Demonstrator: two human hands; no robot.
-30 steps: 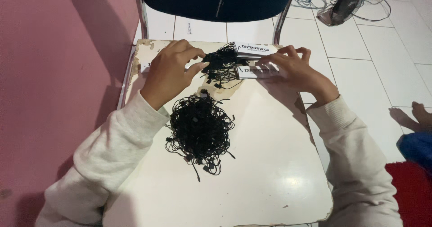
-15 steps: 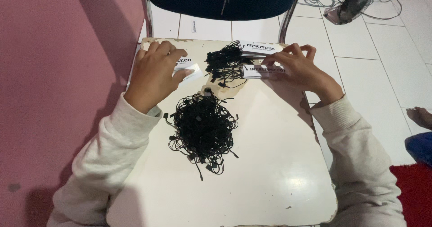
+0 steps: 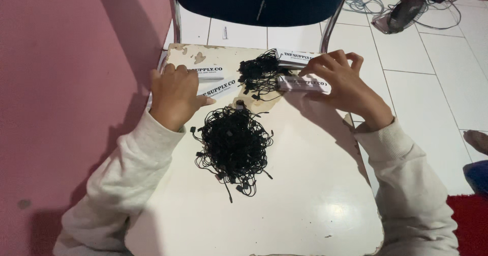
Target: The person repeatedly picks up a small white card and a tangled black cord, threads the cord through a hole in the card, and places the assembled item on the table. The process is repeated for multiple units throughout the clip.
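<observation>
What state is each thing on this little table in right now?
left hand: resting flat on white tags
right hand: pinching a white tag
large black string pile: tangled, loose, untouched
small black string pile: tangled, between the hands
table: paint chipped at far edge

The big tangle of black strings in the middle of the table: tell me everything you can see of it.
The big tangle of black strings is a loose, roughly round heap of thin black cords with small black fasteners at their ends, looking like plastic and thread. It lies flat on the worn white table, with stray ends trailing toward the near edge. Neither hand touches it: the left hand rests just up and left of it, and a smaller black bundle lies apart beyond it.
</observation>
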